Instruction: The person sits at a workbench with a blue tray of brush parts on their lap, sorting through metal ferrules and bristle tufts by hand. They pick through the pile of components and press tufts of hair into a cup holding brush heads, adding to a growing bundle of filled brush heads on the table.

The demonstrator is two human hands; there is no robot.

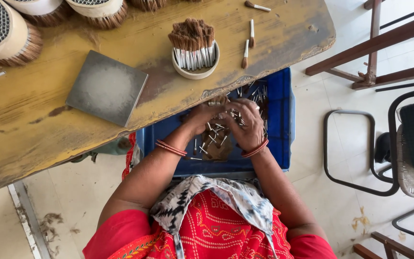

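Both my hands are down in a blue plastic crate [279, 120] on my lap, under the edge of a worn yellow wooden table [39, 115]. My left hand [202, 117] and my right hand [246, 123] are closed together around a bunch of small brushes [216, 134] with metal ferrules and brown bristles. More loose brushes [255, 93] lie in the crate. On the table above, a white bowl [195, 69] holds several brushes standing bristles up. Two loose brushes [248, 43] lie beside it.
A grey square slab [106, 87] rests on the table to the left. Large round bundles of bristle brushes [5, 33] line the table's far edge. A black metal chair [398, 144] and wooden furniture legs [374, 48] stand to the right on the pale floor.
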